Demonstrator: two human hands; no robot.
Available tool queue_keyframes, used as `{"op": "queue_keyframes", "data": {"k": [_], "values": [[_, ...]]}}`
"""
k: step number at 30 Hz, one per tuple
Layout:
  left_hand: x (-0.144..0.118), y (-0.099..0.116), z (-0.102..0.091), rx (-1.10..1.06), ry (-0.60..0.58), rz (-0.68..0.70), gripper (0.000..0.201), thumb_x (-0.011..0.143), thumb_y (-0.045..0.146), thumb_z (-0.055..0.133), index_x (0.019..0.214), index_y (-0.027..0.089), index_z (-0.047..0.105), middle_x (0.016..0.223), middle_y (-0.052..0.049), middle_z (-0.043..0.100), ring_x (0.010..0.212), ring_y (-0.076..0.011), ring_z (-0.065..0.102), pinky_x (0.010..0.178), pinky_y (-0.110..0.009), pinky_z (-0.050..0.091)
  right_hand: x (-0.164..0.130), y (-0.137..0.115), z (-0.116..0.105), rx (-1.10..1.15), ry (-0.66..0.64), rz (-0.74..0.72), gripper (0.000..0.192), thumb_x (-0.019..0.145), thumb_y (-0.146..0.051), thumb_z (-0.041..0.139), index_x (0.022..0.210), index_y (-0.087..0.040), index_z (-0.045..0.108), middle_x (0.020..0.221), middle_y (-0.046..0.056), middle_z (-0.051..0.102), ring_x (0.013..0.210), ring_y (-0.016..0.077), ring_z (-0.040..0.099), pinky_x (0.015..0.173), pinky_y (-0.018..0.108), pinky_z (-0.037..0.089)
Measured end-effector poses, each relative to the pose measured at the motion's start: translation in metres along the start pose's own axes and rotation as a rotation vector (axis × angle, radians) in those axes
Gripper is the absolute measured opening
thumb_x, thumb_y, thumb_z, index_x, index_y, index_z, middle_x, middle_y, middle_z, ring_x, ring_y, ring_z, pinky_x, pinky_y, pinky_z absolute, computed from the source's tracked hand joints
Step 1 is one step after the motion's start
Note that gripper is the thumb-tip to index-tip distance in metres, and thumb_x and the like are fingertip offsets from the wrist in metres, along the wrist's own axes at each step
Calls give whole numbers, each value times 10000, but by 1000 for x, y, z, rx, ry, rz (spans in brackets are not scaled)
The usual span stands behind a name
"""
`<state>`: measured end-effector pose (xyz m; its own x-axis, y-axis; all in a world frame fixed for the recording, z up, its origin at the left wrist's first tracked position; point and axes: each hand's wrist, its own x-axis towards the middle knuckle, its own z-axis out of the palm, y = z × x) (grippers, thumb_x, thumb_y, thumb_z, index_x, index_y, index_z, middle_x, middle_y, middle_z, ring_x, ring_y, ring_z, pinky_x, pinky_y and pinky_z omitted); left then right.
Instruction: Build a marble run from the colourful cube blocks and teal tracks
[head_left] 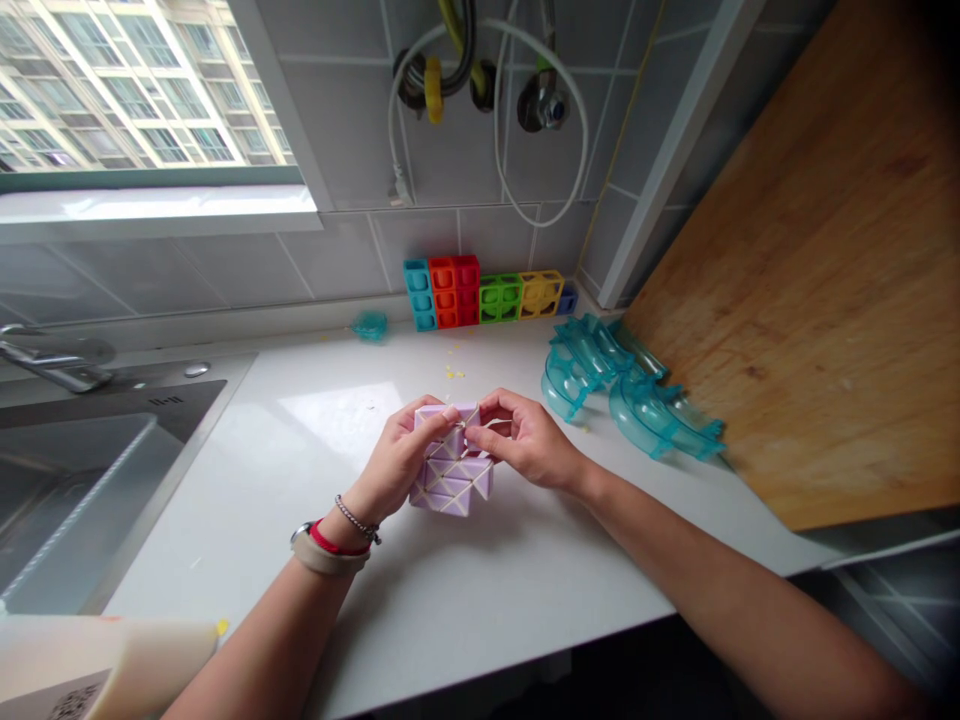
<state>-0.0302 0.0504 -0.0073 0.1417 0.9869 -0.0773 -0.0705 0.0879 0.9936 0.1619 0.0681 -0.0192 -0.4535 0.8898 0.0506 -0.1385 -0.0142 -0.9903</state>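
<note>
A lilac block of triangular panels with pale yellow edges [455,482] rests on the white counter [480,590] in the middle of the head view. My left hand [401,458] grips its left side, fingertips on the top edge. My right hand [525,435] holds the upper right part, thumb and forefinger pinched at the top seam beside the left fingertips. I wear a watch and bracelets on the left wrist.
A row of coloured open cubes [480,292] stands against the tiled wall. Clear teal curved track pieces [630,390] lie at the right beside a wooden board [817,300]. A steel sink [67,470] with a tap is on the left. A small teal piece [370,325] lies near the wall.
</note>
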Motion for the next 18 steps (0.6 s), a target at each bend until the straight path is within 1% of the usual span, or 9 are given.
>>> {"op": "queue_keyframes", "data": {"k": [3, 6, 9, 11, 12, 14, 15, 18], "values": [[-1, 0, -1, 7, -11, 14, 312, 864, 440, 718, 790, 171, 578, 680, 38, 541, 579, -84, 459, 552, -194, 348, -1, -3, -2, 10, -33, -4, 348, 798, -440, 800, 961, -187, 625, 914, 34, 698, 756, 187, 724, 639, 316, 614], [-1, -1, -3, 18, -25, 27, 326, 853, 436, 739, 774, 170, 566, 654, 44, 511, 559, -76, 421, 524, -185, 315, -1, -5, -4, 32, -57, 31, 348, 795, -431, 807, 978, -186, 640, 887, 36, 708, 773, 194, 726, 657, 321, 616], [-1, -1, -3, -31, -39, 15, 339, 857, 471, 731, 810, 167, 589, 671, 34, 531, 566, -81, 453, 527, -187, 339, 1, -5, -5, 54, -50, 37, 357, 794, -449, 803, 994, -190, 661, 913, 36, 706, 774, 183, 716, 669, 321, 619], [-1, 1, -2, -85, -46, -10, 384, 846, 522, 732, 954, 165, 645, 735, 8, 602, 596, -103, 526, 553, -204, 400, 2, -4, -6, 38, -22, 10, 371, 799, -461, 796, 1024, -193, 672, 931, 37, 699, 770, 177, 708, 666, 322, 624], [-1, 2, -1, -113, -48, -25, 451, 831, 550, 739, 1056, 168, 657, 770, -8, 637, 615, -120, 563, 566, -218, 431, 3, -4, -7, 24, -7, -6, 378, 804, -464, 791, 1043, -194, 676, 934, 38, 696, 769, 176, 705, 664, 321, 626], [-2, 3, 0, -164, -52, -55, 618, 800, 603, 753, 1237, 183, 633, 803, -27, 681, 632, -147, 609, 576, -241, 471, 5, -2, -9, 0, 16, -36, 387, 814, -465, 782, 1076, -199, 681, 952, 44, 696, 775, 174, 699, 669, 323, 628], [-2, 3, 0, -190, -57, -70, 685, 790, 631, 752, 1297, 192, 612, 791, -27, 687, 626, -152, 619, 569, -244, 479, 6, -1, -9, -5, 21, -49, 388, 819, -466, 778, 1089, -204, 682, 971, 48, 696, 787, 176, 699, 679, 326, 629], [-3, 2, -3, -270, -97, -140, 806, 788, 720, 698, 1397, 210, 557, 739, -15, 671, 584, -145, 621, 528, -238, 487, 8, 1, -11, -12, 31, -101, 388, 842, -473, 759, 1133, -229, 682, 1018, 52, 698, 865, 191, 701, 738, 348, 628]]}}
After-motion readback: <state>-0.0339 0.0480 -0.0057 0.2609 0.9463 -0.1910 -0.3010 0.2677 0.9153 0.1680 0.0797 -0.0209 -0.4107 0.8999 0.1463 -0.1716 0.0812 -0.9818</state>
